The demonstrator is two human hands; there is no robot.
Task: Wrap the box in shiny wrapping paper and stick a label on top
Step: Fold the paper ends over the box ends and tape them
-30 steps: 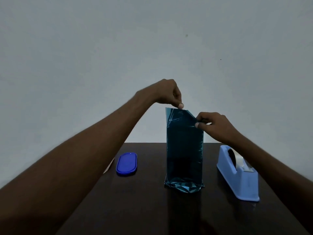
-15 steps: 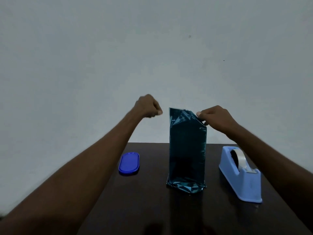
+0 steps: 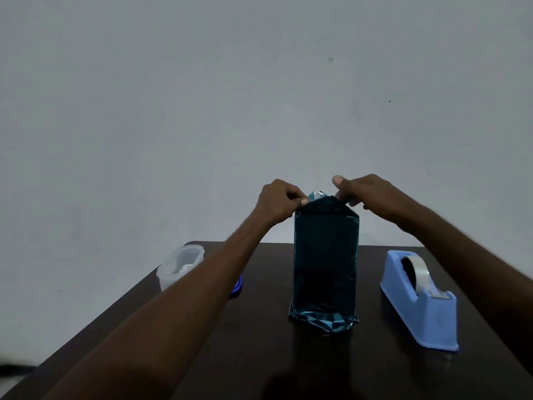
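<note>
Change: my left hand (image 3: 278, 203), off the paper half a second ago, is back at the top; a clear lidless plastic tub (image 3: 180, 267) now shows at the table's left.
Box: tall upright box in shiny dark-teal wrapping paper (image 3: 326, 255), standing mid-way across the dark wooden table (image 3: 259, 356).
Left hand: pinches the top flap's left corner.
Right hand (image 3: 364, 194): fingers curled on the flap's right corner, pressing it inward.
Done: sides wrapped, bottom end folded under, crinkled.
Left: top end half-folded, a silvery inner edge still poking up; I judge tape and label are outstanding.
Nearby: light-blue plastic tape dispenser (image 3: 424, 301) to the right, untouched; blue lid (image 3: 237, 285) mostly hidden behind my left forearm.
</note>
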